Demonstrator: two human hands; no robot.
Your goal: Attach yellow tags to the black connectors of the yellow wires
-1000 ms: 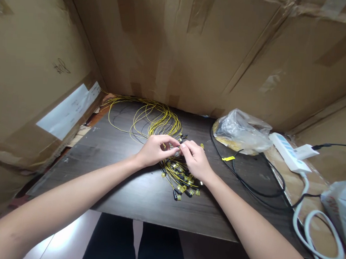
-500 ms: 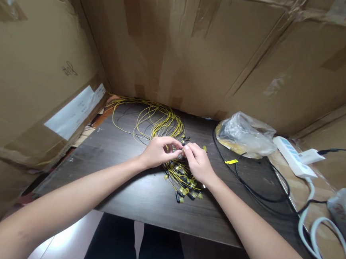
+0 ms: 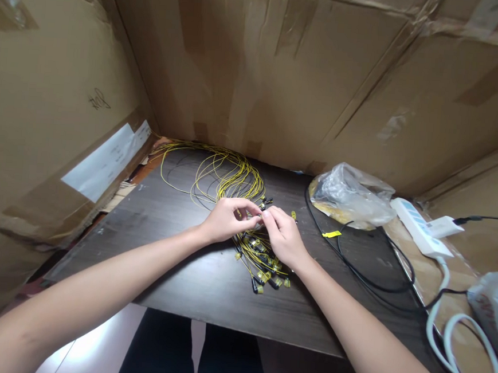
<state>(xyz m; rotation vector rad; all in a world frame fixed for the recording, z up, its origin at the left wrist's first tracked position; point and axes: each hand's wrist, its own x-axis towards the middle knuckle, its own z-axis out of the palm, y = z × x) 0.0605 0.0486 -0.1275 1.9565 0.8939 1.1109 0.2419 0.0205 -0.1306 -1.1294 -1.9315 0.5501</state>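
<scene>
Thumb and fingertips of my left hand (image 3: 231, 219) are pinched together over the bundle of thin yellow wires (image 3: 243, 180). Right against them, my right hand (image 3: 286, 235) is also closed in a pinch, and the fingertips of both hands meet. Whatever small piece is between them is covered by the fingers. Below and between the hands lies a cluster of black wire ends with small clear-yellow caps (image 3: 261, 276). Another yellow cap (image 3: 294, 215) lies just beyond my right hand.
A clear plastic bag (image 3: 352, 194) with yellowish contents sits at the back right of the dark table (image 3: 182, 273). Near it run a looped black cable (image 3: 366, 282) and a white power strip (image 3: 420, 226) with a plugged-in adapter. Cardboard walls (image 3: 257, 83) enclose the table's back and sides.
Both hands stay in nearly the same place, fingertips still together. The fingers have closed in slightly, and the dark bit that showed between them is now hidden. The view has shifted slightly.
</scene>
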